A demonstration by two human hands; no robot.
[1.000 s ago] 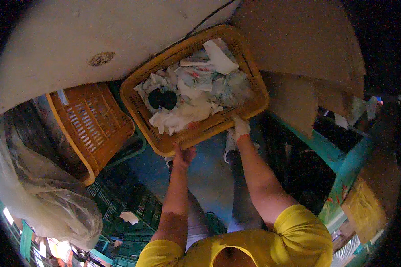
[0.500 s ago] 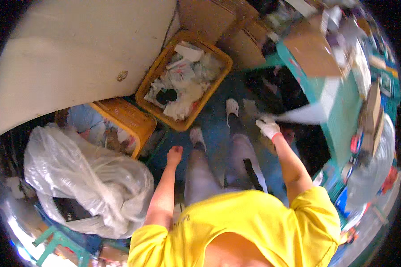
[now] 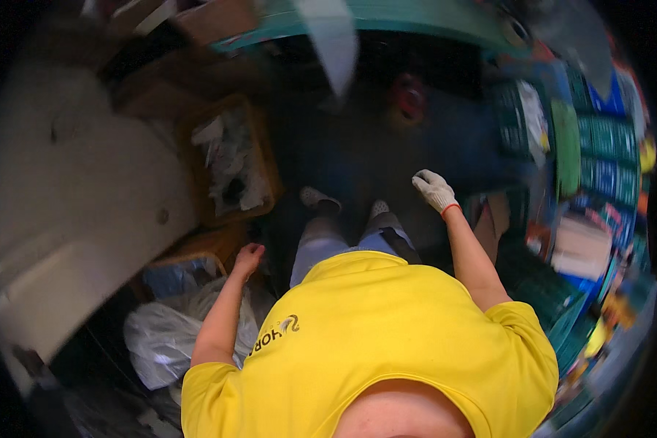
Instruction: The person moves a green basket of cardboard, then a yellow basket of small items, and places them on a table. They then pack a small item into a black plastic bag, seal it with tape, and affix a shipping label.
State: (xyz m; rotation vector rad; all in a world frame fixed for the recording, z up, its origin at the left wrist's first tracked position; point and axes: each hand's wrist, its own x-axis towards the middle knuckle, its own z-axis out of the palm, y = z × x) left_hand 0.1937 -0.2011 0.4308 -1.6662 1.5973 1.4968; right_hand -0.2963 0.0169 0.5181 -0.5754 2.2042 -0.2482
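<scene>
My left hand [image 3: 249,259] is bare and loosely curled, with nothing seen in it. It hangs beside my left thigh, nearest to an orange crate [image 3: 210,247] and a crumpled clear plastic bag [image 3: 160,339]. A white knitted glove with a red cuff covers my right hand [image 3: 436,191]. Its fingers are bent together out in front of my right side, over the dark floor, and nothing shows between them. Neither hand touches anything that I can make out.
An orange basket [image 3: 261,164] of scraps stands ahead on the left, near a pale panel [image 3: 80,212]. A green table [image 3: 409,29] crosses the far side, with a blurred white sheet [image 3: 332,44] at its edge. Green crates [image 3: 607,139] and an open carton [image 3: 495,219] line the right.
My view and body have turned to the right, so the basket and table appear farther left. The stacked crates on the right now show more. Both hands still hang apart at my sides.
</scene>
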